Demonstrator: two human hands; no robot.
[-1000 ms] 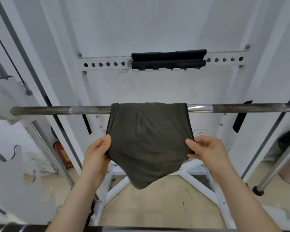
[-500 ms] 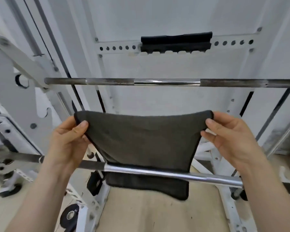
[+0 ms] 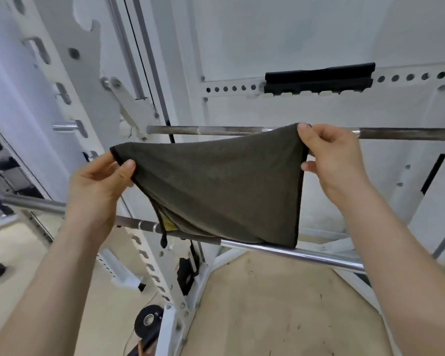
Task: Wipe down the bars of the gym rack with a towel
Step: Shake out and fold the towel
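Observation:
A dark grey towel (image 3: pixel 229 186) hangs stretched between my two hands. My left hand (image 3: pixel 98 186) pinches its left corner and my right hand (image 3: pixel 332 160) pinches its right corner, which is held higher. The towel's lower edge hangs in front of the near chrome bar (image 3: pixel 306 255), which runs slanting down to the right. Behind the towel, a duller, stained bar (image 3: pixel 216 130) crosses the white rack horizontally at the height of my right hand.
White rack uprights (image 3: pixel 149 255) with slotted holes stand at the left. A perforated crossbeam with a black pad (image 3: pixel 319 79) is mounted on the back wall. A small black weight plate (image 3: pixel 148 319) lies on the beige floor below. Another steel bar (image 3: pixel 31 205) juts out at far left.
The towel has come off the upper bar and down to the near bar. My right hand has since risen, so the towel now hangs slanted, and the view has shifted left.

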